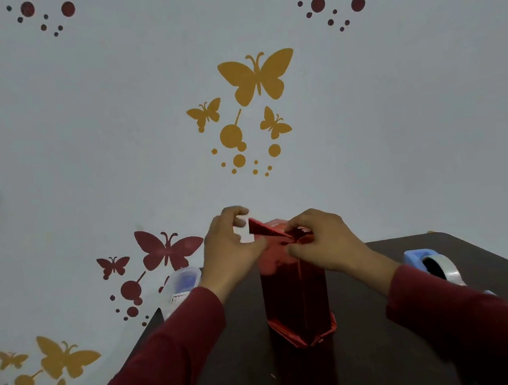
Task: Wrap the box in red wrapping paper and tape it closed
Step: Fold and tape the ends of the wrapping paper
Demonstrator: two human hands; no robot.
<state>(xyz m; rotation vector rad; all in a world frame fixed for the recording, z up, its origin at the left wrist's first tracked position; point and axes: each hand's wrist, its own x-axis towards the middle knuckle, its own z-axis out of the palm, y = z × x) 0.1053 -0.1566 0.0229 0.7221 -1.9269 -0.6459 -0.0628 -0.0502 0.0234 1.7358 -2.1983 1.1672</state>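
Dark table (396, 351): wrapped box (295, 296), tape dispenser (433, 265), perhaps container (183, 287).

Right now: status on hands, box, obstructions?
Left hand pinching tape strip; right hand pinning top paper flap. Box upright, wrapped, top end open. Tape dispenser right, clear.

right hand (320, 241) hides the box (292, 287) top; tape dispenser (435, 265) partly behind sleeve.

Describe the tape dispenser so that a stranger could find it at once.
Start at the dark table, where a tall red-wrapped box stands. To the box's right, behind the right sleeve, sits the tape dispenser. It alone is light blue and carries a shiny clear tape roll.
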